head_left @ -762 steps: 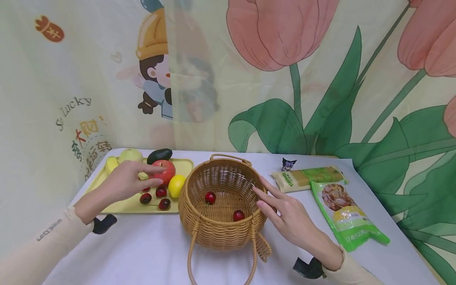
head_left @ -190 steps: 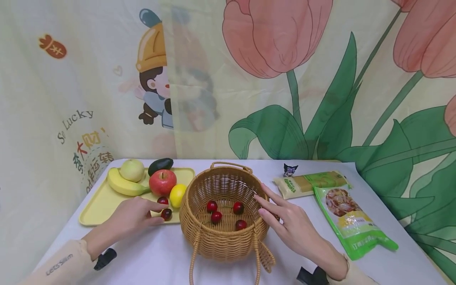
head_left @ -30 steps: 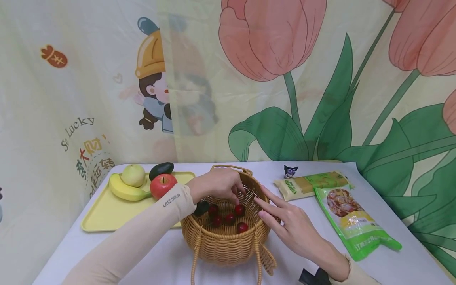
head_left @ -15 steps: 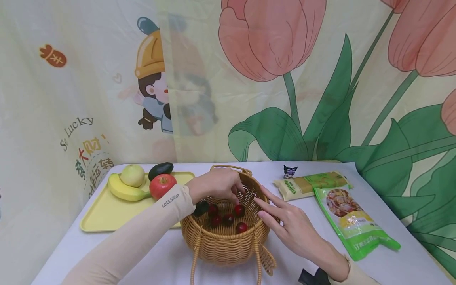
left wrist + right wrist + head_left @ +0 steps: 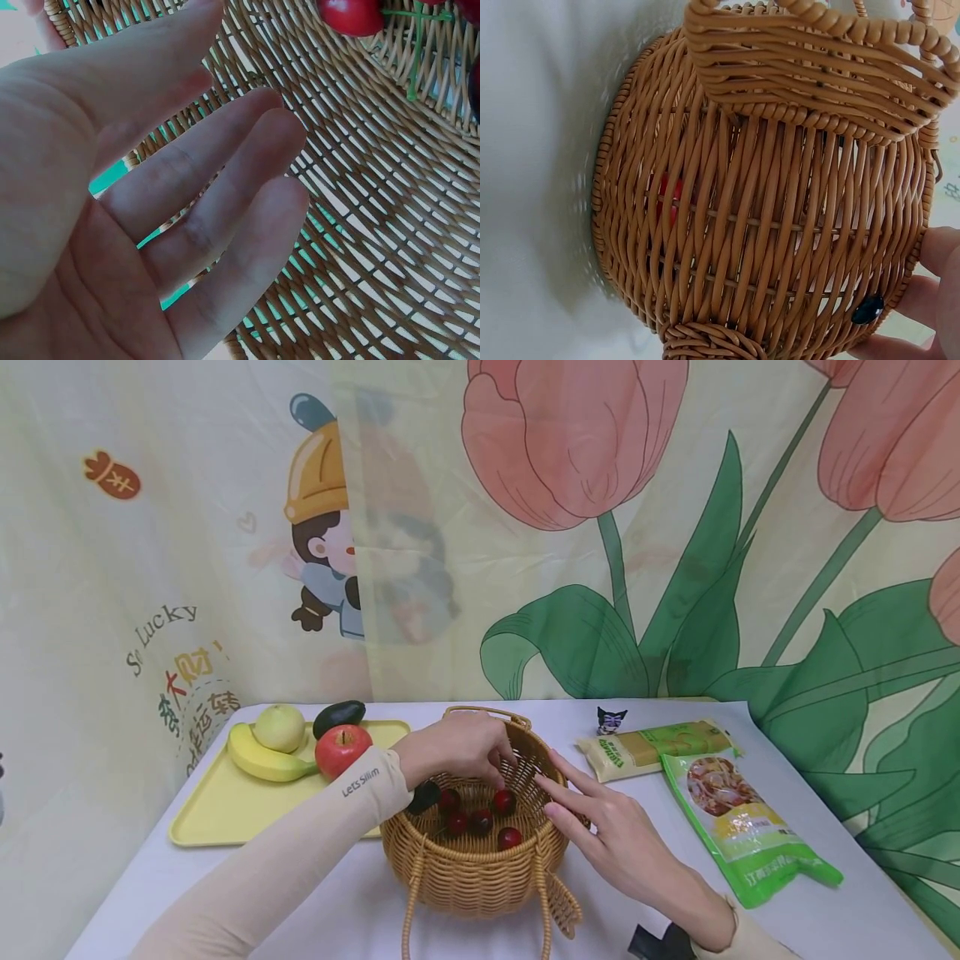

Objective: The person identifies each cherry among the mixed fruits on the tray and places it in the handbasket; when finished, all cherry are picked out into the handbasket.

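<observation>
A round wicker basket (image 5: 476,881) stands in front of me with several dark red cherries (image 5: 481,822) on its bottom. My left hand (image 5: 465,745) reaches over the rim into it, fingers pointing down above the cherries. Its palm holds nothing in the left wrist view, where the fingers bend loosely beside the woven wall and a cherry (image 5: 351,15) with a green stem lies apart from them. My right hand (image 5: 611,818) rests with extended fingers on the basket's right rim. The right wrist view shows those fingertips (image 5: 937,251) at the edge.
On the left, a yellow tray (image 5: 217,814) bears a banana (image 5: 266,756), a pale green round fruit (image 5: 279,728), a red apple (image 5: 343,749) and a dark green avocado (image 5: 339,718). My sleeve hides part of it. Two food packages (image 5: 738,827) and a small dark figurine (image 5: 611,720) are at right.
Since the oldest frame, more cherries have come into the basket, and my left hand has moved from the tray to inside it. Over the last second the hands stay still; one cherry shifted slightly left.
</observation>
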The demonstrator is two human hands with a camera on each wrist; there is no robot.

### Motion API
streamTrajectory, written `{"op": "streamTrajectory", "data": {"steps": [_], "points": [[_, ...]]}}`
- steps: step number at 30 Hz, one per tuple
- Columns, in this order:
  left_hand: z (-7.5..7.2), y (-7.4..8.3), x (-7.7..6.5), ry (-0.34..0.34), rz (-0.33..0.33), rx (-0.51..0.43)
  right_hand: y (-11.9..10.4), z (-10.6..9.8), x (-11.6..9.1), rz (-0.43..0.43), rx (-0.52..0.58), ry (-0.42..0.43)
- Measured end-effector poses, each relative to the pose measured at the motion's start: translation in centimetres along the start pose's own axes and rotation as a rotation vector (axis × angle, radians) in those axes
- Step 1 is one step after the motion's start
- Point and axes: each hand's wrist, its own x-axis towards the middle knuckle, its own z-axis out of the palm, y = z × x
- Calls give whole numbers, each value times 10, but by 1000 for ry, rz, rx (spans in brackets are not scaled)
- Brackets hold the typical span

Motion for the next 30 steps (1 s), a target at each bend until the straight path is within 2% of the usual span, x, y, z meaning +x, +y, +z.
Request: {"op": "streamTrajectory", "data": {"steps": [4,9,13,16,20,25,27,30], "points": [[-2,2,0,16,-2,19,1,1,0,-10,-5,2],[-7,7,-2,5,-2,-16,2,2,-1,0,-23,-11],[-16,10,-6,17,32,-41,1,2,-1,1,-35,-16],[-26,10,-13,64,66,-54,1,2,-1,6,-30,-18],[-39,6,-35,164,101,-91,1,3,-1,3,-31,-19],[-47,-14,-78,336,98,-134,2,3,-1,-19,-44,-1],[-45,-26,-97,404,72,-126,2,2,-1,-28,-48,9],[-36,-44,-123,477,-10,-93,2,0,0,-29,-48,13]]}}
